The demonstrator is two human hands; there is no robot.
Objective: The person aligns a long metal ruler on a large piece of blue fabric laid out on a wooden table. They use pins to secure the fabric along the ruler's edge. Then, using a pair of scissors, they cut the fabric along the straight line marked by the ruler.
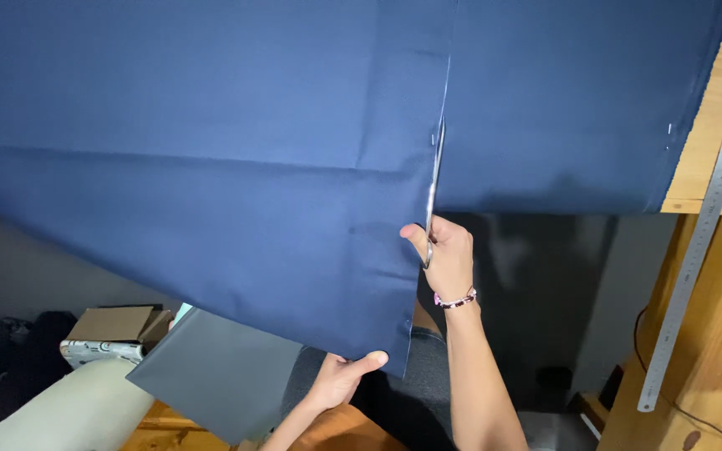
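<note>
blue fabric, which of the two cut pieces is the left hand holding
The larger piece left of the scissors; the left hand pinches its hanging lower corner. The right-hand piece lies untouched on the wooden table.

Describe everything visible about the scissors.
The scissors are metal with long, slim, silvery blades, pointing up and away along a cut in the navy blue fabric. The right hand grips the handles, hiding them. The blades sit in the slit between the two fabric pieces, at the wooden table edge.
</note>
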